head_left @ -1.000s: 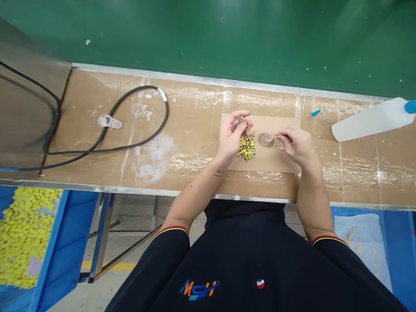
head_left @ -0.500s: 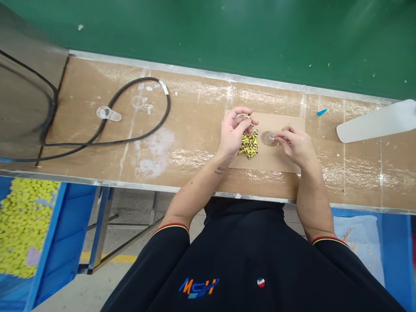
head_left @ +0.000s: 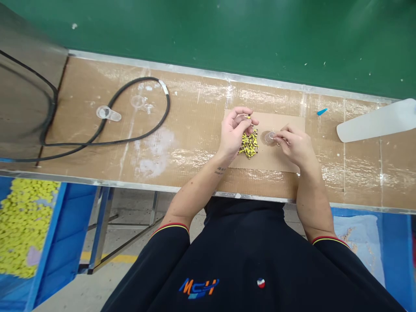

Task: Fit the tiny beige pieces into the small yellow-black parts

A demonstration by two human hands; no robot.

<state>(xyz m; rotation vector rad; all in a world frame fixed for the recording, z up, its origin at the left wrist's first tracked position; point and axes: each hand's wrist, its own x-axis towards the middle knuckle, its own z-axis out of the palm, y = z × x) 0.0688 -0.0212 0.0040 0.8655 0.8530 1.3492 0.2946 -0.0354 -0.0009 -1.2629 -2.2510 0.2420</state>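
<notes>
My left hand (head_left: 234,132) is closed in a pinch on a small yellow-and-black piece (head_left: 248,116), held above a heap of similar pieces (head_left: 249,145). The heap lies on a flat cardboard sheet (head_left: 269,164). To its right, my right hand (head_left: 292,143) has thumb and fingertips pressed together at the edge of a small clear round dish (head_left: 269,137). What those fingertips hold is too small to make out. Tiny bits lie beside the dish, partly hidden by the fingers.
A black cable (head_left: 167,108) loops over the left of the bench, near a clear plastic scoop (head_left: 108,113). At right are a blue tapered cap (head_left: 322,112) and a white bottle (head_left: 373,123) on its side. A blue bin (head_left: 69,225) with yellow pieces stands below left.
My right hand has shifted very slightly left at the clear dish. My left hand keeps its pinch in the same place, and the heap looks the same.
</notes>
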